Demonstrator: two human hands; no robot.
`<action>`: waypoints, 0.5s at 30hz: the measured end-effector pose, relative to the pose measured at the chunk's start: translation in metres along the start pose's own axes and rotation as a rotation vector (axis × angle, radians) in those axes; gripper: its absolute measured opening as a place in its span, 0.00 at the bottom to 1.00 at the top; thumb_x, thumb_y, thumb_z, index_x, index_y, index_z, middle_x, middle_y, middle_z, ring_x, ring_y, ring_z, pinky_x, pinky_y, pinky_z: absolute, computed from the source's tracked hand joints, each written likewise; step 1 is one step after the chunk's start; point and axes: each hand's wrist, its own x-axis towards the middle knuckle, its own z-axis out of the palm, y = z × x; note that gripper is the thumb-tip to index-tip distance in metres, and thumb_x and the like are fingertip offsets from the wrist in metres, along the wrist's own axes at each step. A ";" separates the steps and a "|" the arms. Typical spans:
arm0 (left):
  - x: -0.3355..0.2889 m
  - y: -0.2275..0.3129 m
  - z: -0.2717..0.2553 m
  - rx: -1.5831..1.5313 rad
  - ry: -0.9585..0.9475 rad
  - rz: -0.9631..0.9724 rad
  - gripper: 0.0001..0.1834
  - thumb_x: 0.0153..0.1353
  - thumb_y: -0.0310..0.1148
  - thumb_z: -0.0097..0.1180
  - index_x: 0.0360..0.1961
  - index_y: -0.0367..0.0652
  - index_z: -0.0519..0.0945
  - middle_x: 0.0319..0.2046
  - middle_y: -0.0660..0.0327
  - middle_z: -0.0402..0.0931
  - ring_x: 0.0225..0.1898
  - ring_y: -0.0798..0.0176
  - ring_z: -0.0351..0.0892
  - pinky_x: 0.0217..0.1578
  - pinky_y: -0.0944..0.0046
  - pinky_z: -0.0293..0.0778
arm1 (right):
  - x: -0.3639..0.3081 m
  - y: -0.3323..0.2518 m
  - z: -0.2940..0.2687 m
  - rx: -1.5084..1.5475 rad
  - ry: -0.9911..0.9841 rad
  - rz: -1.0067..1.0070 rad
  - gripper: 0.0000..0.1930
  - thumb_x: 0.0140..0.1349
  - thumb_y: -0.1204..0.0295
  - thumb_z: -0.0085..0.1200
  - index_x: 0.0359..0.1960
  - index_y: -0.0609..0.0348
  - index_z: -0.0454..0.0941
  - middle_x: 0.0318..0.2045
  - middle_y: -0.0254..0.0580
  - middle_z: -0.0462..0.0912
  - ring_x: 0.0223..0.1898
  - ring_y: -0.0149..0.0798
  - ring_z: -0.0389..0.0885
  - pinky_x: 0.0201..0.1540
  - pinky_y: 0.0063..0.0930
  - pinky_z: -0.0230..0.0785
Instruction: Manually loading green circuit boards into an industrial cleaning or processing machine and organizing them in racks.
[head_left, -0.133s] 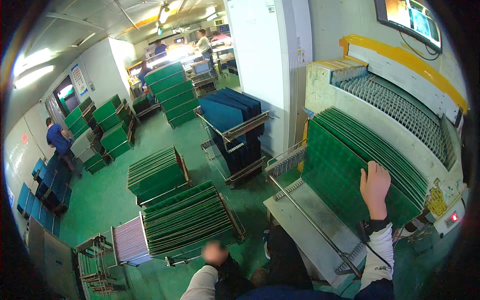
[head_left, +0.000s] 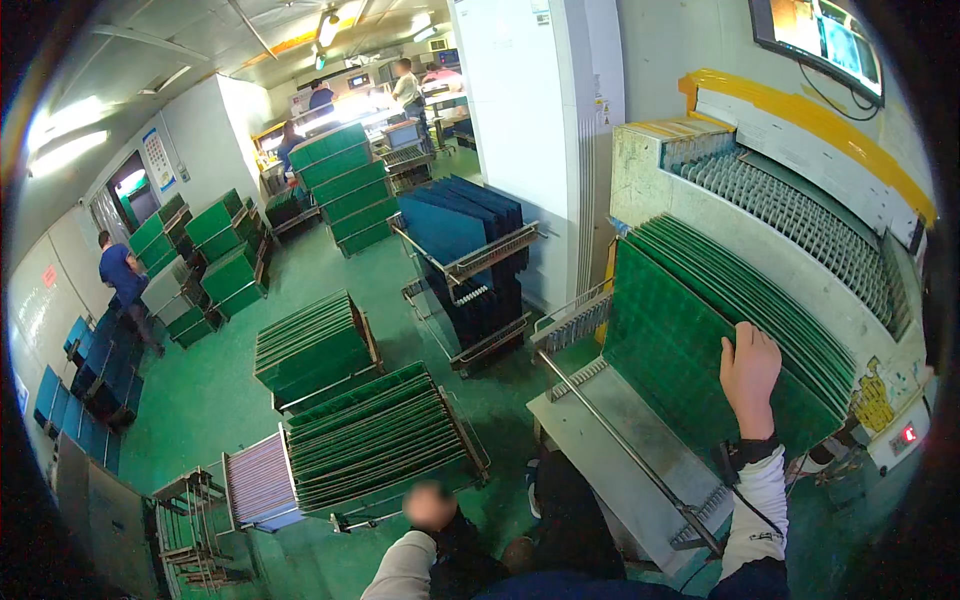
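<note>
My right hand point(head_left: 750, 372) is closed over the upper edge of the front green panel point(head_left: 655, 345), its fingertips hidden behind that edge. The panel leans back against a tight row of similar green panels point(head_left: 740, 300) standing in a metal rack at the machine. My left hand point(head_left: 430, 506) hangs low near my body, beside a floor rack of green panels point(head_left: 380, 445). A blur covers it, so its fingers cannot be made out.
A metal rack bar point(head_left: 620, 440) crosses the grey worktop point(head_left: 610, 425) before me. The slotted machine point(head_left: 650, 170) stands at right. Blue panels point(head_left: 450, 215) fill a rack ahead, near a white column point(head_left: 520, 120). Stacked green panels point(head_left: 345, 190) stand farther back; a person in blue point(head_left: 120, 270) is at left.
The person in blue at the far left has shifted slightly to the right. My two hands and the green panels show no visible movement.
</note>
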 end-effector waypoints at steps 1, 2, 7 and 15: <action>0.000 0.000 0.000 0.000 -0.003 -0.002 0.37 0.49 0.55 0.64 0.59 0.51 0.79 0.56 0.51 0.71 0.56 0.38 0.72 0.53 0.36 0.72 | 0.000 0.000 0.000 -0.001 0.003 -0.001 0.12 0.59 0.69 0.62 0.36 0.58 0.70 0.29 0.47 0.77 0.34 0.53 0.79 0.38 0.46 0.69; 0.001 0.000 0.000 0.001 -0.006 -0.005 0.37 0.49 0.55 0.64 0.59 0.51 0.79 0.56 0.51 0.71 0.56 0.38 0.72 0.53 0.37 0.72 | 0.000 -0.001 0.000 0.000 0.001 0.000 0.12 0.59 0.69 0.62 0.36 0.58 0.70 0.29 0.47 0.77 0.34 0.53 0.79 0.38 0.46 0.69; 0.000 0.002 -0.001 -0.002 -0.017 -0.016 0.36 0.49 0.55 0.64 0.59 0.51 0.79 0.56 0.51 0.71 0.57 0.38 0.71 0.53 0.38 0.71 | 0.001 -0.001 0.000 -0.012 0.009 -0.002 0.12 0.59 0.69 0.62 0.35 0.57 0.70 0.29 0.47 0.77 0.34 0.53 0.79 0.38 0.46 0.69; 0.000 0.002 -0.001 0.003 0.000 -0.007 0.36 0.49 0.54 0.64 0.59 0.51 0.79 0.55 0.51 0.71 0.56 0.38 0.72 0.52 0.37 0.72 | 0.001 -0.001 0.000 -0.005 0.008 -0.004 0.12 0.58 0.69 0.63 0.35 0.57 0.70 0.29 0.47 0.77 0.34 0.53 0.79 0.37 0.46 0.69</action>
